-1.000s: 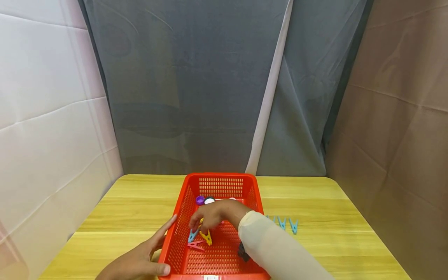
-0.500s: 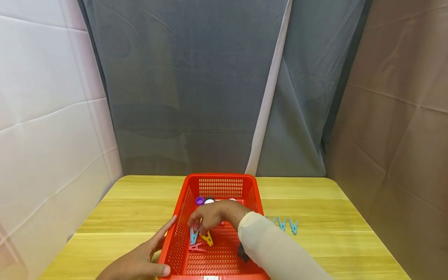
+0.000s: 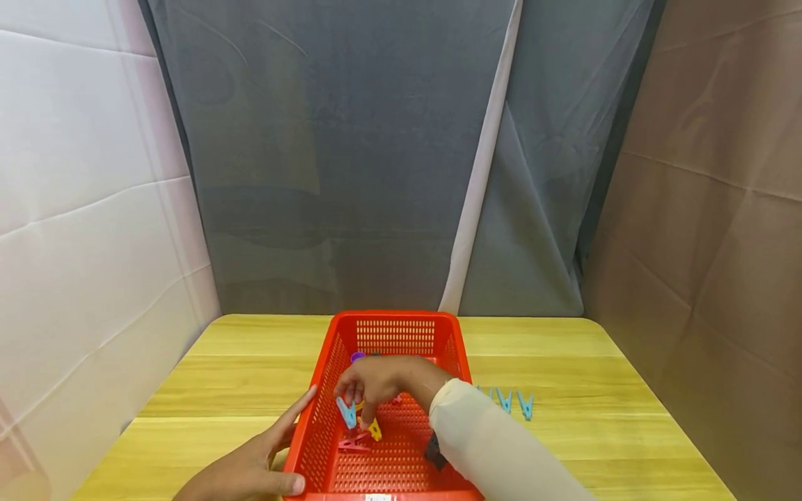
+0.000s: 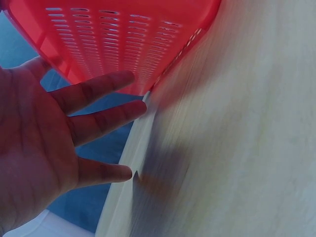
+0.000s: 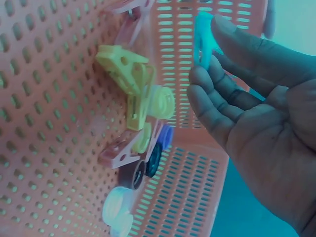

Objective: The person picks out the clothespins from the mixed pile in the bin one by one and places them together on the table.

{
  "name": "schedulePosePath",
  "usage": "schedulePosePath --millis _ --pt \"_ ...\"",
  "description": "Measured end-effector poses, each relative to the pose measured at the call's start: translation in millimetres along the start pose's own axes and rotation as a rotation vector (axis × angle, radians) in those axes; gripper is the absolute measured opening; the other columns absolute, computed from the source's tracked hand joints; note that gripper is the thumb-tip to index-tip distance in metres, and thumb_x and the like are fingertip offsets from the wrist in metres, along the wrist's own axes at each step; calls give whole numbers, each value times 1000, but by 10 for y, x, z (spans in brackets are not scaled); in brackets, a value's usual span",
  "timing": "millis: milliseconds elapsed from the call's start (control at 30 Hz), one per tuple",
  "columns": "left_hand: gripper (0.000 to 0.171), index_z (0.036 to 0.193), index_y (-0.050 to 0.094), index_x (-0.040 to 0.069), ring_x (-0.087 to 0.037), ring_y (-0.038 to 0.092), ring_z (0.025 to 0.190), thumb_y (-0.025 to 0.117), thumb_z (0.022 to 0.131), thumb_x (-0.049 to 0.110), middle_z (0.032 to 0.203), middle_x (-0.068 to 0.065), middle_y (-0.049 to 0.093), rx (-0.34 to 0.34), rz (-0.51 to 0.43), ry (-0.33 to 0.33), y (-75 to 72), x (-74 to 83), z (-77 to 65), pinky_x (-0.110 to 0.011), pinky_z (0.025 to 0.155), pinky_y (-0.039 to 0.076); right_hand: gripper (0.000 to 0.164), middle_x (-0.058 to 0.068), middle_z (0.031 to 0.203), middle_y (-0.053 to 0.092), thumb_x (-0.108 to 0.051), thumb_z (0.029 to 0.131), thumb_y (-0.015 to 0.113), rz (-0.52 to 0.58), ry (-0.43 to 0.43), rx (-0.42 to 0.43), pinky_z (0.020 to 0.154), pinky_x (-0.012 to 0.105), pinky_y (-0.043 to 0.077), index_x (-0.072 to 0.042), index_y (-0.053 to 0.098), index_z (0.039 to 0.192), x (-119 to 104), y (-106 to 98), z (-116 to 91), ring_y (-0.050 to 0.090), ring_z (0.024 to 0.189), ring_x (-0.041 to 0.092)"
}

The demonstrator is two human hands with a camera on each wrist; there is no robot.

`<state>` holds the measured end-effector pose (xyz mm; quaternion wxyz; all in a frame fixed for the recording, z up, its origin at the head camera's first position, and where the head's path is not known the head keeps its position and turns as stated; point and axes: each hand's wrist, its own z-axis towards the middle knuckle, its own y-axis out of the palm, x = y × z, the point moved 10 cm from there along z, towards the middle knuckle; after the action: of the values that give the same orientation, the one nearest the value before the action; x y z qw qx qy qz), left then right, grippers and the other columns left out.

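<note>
My right hand is inside the red basket, pinching a light blue clothespin between thumb and fingers near the left wall. Below that hand, a yellow clothespin and a pink clothespin lie on the basket floor. The right wrist view has two yellow clothespins touching each other, with pink ones on either side. At the basket's near left corner, my left hand rests its thumb and forefinger against the rim; its other fingers are spread straight in the left wrist view.
Bottle caps, among them a purple one and a white one, lie deeper in the basket. A dark lump sits by its right wall. On the wooden table, light blue clothespins stand in a row, one partly behind my right sleeve.
My right hand has raised the light blue clothespin off the pile and shifted slightly left. The pink clothespin has shifted a little. My left hand and the basket have stayed put.
</note>
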<state>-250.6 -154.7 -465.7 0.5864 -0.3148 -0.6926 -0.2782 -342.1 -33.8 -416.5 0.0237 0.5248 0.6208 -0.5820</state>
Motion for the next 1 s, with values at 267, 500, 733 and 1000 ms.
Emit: schedulePosePath --millis 267,500,733,1000 --pt "107 172 -15 46 -36 57 143 70 107 37 176 -36 8 -3 13 12 -12 19 -20 -49 106 64 58 -7 95 67 0 81 95 -44 -39 61 74 14 56 -6 75 135 -142 -74 -53 60 83 5" --pt "109 173 -14 45 -35 59 141 72 106 37 175 -36 11 20 14 -4 -22 5 -17 -51 105 64 56 -9 97 67 -8 84 96 -114 -83 60 76 15 55 -8 75 136 -231 -118 -141 60 86 7" --pt "106 172 -11 48 -36 61 140 71 106 36 174 -34 17 27 -9 -26 -14 2 -28 -53 106 63 57 0 128 68 -17 85 94 -109 -49 115 89 19 57 -16 74 139 -232 -308 -297 63 113 18" --pt "106 172 -9 51 -36 60 143 72 106 36 177 -30 14 40 -36 -28 10 6 -42 -55 106 63 59 -4 127 70 -23 86 90 -96 -68 167 94 21 58 -19 73 143 -247 -527 -497 62 115 14"
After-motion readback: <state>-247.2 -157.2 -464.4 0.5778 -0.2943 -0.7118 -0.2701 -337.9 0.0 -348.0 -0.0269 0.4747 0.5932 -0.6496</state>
